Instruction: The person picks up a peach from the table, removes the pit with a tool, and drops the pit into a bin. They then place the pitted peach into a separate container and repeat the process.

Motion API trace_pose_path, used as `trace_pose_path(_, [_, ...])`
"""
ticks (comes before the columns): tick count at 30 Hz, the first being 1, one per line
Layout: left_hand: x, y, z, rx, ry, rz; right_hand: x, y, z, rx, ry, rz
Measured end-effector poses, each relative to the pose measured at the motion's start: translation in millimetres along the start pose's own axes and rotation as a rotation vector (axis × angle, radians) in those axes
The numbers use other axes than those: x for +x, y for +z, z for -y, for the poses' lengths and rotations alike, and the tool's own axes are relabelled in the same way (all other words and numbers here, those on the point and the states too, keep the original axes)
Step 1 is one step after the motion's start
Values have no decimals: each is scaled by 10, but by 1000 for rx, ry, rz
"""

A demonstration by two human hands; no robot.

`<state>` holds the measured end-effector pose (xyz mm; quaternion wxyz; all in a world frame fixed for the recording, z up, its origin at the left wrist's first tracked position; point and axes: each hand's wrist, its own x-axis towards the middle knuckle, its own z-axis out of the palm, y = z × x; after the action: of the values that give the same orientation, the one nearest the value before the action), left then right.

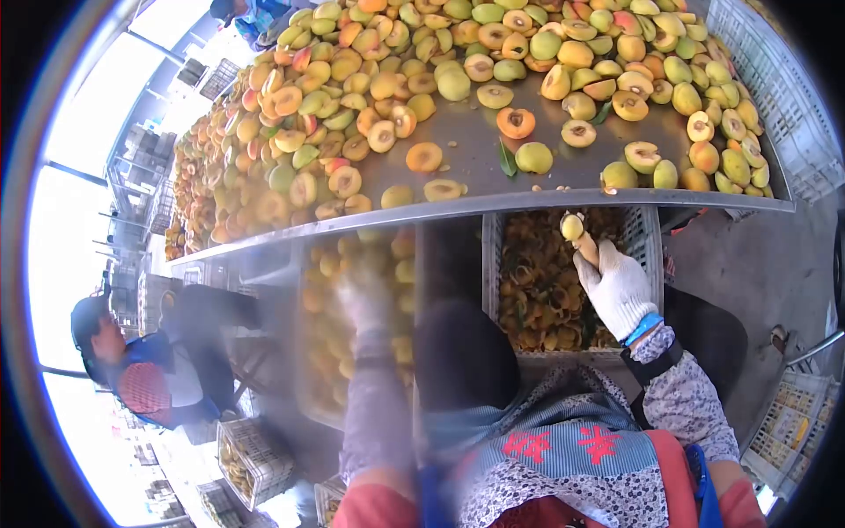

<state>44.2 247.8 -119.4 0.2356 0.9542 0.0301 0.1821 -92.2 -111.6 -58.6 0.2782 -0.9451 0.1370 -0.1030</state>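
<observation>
My right hand (615,289), in a white knit glove, is closed around a short tan handle-like piece (588,250). At its far end shows a pale, round, shiny tip (572,227); what exactly this tool is, I cannot tell. It is held over a crate (652,255) of brownish pits and scraps, just below the metal table edge. My left hand (359,301), also gloved, is smeared by motion above a crate of yellow-green fruit halves (327,348). Its fingers are not distinct.
A metal table (480,132) in front carries a heap of whole and halved apricot-like fruit (352,97), with a raised rim (493,201). A person (145,370) sits at the left, another (251,19) at the far side. Plastic crates (255,462) stand on the floor, and one (779,97) beside the table.
</observation>
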Motion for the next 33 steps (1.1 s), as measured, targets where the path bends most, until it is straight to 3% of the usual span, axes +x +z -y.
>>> trace_pose_path(2, [100,-213,-429,-76,4,-299,-13,-45,8,-63,28,21])
trace_pose_path(4, [287,-268,-946,-400,32,-320,-13,-23,-85,-110,18,102])
trace_pose_path(8, [960,-85,-1586,-112,261,-52,49,-41,-153,-63,56,86])
trace_pose_path(10, [1143,190,-1751,211,205,71,50,-80,-133,-27,25,28])
trace_pose_path(11, [1229,293,-1821,205,88,318,53,-71,-153,10,33,27])
trace_pose_path(14, [1374,426,-1801,187,292,449,-8,-62,-154,180,81,25])
trace_pose_path(16, [1211,307,-1990,170,317,403,-11,-232,-81,222,121,119])
trace_pose_path(18, [1004,96,-2220,-704,-178,483,-12,-266,-46,638,195,243])
trace_pose_path(19, [982,113,-2232,-888,-231,461,-14,-283,-12,764,225,281])
trace_pose_path(20, [934,55,-2274,-887,-227,458,-17,-300,23,887,259,318])
trace_pose_path(23, [503,-152,-2561,-1112,-166,500,6,-329,170,709,-14,60])
trace_pose_path(24, [369,-103,-2603,-1218,-96,481,15,-370,234,712,-16,57])
trace_pose_path(26, [132,-207,-2725,-1136,-87,597,21,-436,323,644,-55,23])
trace_pose_path(29, [-165,-160,-2858,-1309,-101,660,62,-352,302,524,-57,-2])
trace_pose_path(31, [-264,-169,-2943,-1606,-376,728,76,-354,263,369,-21,52])
trace_pose_path(33, [-315,-141,-2956,-1686,-458,720,85,-348,232,323,-13,51])
